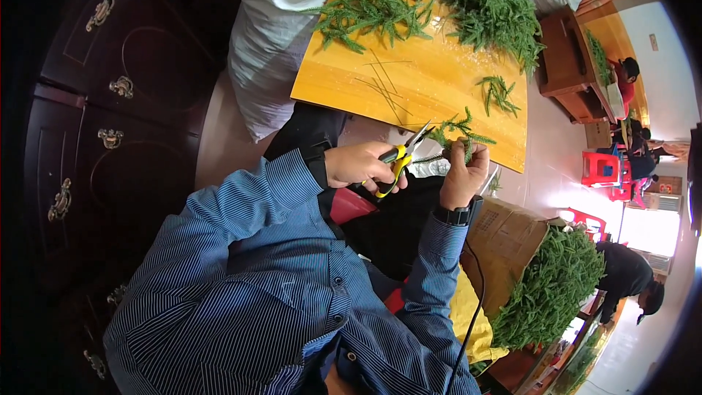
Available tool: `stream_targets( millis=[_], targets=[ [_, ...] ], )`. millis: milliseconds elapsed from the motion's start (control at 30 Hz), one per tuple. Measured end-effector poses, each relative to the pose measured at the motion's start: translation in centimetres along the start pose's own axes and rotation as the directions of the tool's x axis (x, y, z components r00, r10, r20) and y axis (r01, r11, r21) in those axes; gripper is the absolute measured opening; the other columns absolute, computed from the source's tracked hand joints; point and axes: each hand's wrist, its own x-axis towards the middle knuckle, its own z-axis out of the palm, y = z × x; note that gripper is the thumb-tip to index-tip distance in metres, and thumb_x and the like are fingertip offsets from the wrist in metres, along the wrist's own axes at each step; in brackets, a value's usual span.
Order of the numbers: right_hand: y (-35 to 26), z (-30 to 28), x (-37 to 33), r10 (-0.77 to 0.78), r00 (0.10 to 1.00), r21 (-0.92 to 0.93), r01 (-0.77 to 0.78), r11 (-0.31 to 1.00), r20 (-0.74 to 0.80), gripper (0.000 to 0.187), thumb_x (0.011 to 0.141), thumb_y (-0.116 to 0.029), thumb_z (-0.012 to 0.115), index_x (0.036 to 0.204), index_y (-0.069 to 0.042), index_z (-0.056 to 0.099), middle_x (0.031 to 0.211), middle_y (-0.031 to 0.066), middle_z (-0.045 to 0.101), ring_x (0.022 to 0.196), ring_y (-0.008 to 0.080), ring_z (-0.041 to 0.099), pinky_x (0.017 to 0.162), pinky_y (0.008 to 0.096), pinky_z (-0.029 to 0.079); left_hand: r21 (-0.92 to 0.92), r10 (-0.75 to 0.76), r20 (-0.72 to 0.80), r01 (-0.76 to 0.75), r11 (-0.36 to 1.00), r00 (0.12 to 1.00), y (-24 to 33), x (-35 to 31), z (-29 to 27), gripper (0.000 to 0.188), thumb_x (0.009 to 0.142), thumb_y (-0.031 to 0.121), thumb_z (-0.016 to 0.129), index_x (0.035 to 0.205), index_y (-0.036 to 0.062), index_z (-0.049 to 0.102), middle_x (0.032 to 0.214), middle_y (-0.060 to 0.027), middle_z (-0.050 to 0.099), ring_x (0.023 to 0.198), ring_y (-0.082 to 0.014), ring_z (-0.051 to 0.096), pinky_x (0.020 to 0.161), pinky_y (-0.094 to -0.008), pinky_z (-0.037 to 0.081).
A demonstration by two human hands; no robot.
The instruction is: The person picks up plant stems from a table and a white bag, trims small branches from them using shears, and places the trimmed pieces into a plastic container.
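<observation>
Green sprig (462,127) — feathery, forked — pinched by right hand (463,178); left hand (361,165) grips pliers (401,164).

At the near edge of the wooden table (439,77), the left hand (357,164) holds pliers (403,161), the right hand (464,178) a green sprig (461,129).

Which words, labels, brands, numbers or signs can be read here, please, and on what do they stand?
None can be read.
Cardboard box: any print is too blurred to read.
Reddish patches on the far wall: too small to tell whether they are signs.
Pliers: no lettering visible.
</observation>
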Motion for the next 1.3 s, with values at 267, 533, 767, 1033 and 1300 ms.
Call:
stream_targets(
  millis=[267, 533, 767, 1033, 1300],
  targets=[
    [-1.1, 0.8, -1.1, 0.056, 0.976, 0.022, -0.062, 0.998, 0.211, 0.013, 0.09, 0.002, 0.063, 0.094, -0.005, 0.053, 0.094, 0.0034, 0.063, 0.083, 0.01, 0.058, 0.079, 0.024, 0.049, -0.021, 0.101, -0.114, -0.104, 0.994, 0.988, 0.0, 0.1, 0.2, 0.045, 0.091, 0.007, 0.055, 0.134, 0.0006, 0.042, 0.099, -0.0083, 0.06, 0.087, -0.0141, 0.059, 0.07, -0.0278, 0.049],
    [-5.1, 1.1, -1.2, 0.116, 0.97, 0.122, -0.145, 0.982, 0.214, 0.018, 0.094, -0.003, 0.06, 0.111, -0.001, 0.057, 0.101, 0.0062, 0.066, 0.093, 0.0148, 0.063, 0.086, 0.0243, 0.047, 0.164, 0.201, -0.181, -0.172, 0.971, 0.963, -0.1, 0.2, 0.6, 0.045, 0.09, 0.011, 0.059, 0.131, -0.0023, 0.046, 0.088, -0.0058, 0.06, 0.076, -0.0115, 0.058, 0.063, -0.0259, 0.048],
    [-4.0, 0.5, -1.1, 0.197, 0.931, 0.058, -0.225, 0.973, 0.309, 0.014, 0.094, -0.004, 0.059, 0.107, 0.001, 0.061, 0.096, 0.006, 0.068, 0.089, 0.0141, 0.065, 0.083, 0.0259, 0.05, 0.322, 0.271, -0.182, -0.203, 0.925, 0.945, -0.7, 0.7, 0.2, 0.041, 0.09, 0.013, 0.061, 0.126, -0.0018, 0.049, 0.085, -0.0051, 0.06, 0.073, -0.0113, 0.058, 0.059, -0.0242, 0.047],
    [-3.6, 1.2, -1.7, 0.296, 0.872, -0.096, -0.281, 0.955, 0.389, 0.004, 0.091, -0.002, 0.062, 0.094, 0.0, 0.063, 0.085, 0.0021, 0.067, 0.079, 0.0091, 0.062, 0.074, 0.0227, 0.048, 0.376, 0.26, -0.221, -0.163, 0.912, 0.94, 0.8, -0.2, 1.0, 0.026, 0.088, 0.011, 0.061, 0.109, -0.0008, 0.052, 0.077, -0.0051, 0.058, 0.068, -0.0115, 0.057, 0.059, -0.0264, 0.046],
    [-3.1, 2.3, -2.6, 0.052, 0.921, -0.26, 0.054, 0.964, 0.385, 0.007, 0.085, 0.0, 0.067, 0.089, -0.001, 0.062, 0.079, 0.0019, 0.064, 0.072, 0.0092, 0.06, 0.069, 0.0245, 0.048, 0.615, 0.323, -0.275, -0.092, 0.783, 0.906, 1.6, -0.9, 1.1, 0.027, 0.085, 0.01, 0.06, 0.109, -0.0008, 0.052, 0.075, -0.0111, 0.058, 0.067, -0.0195, 0.06, 0.062, -0.0336, 0.047]
  ],
)
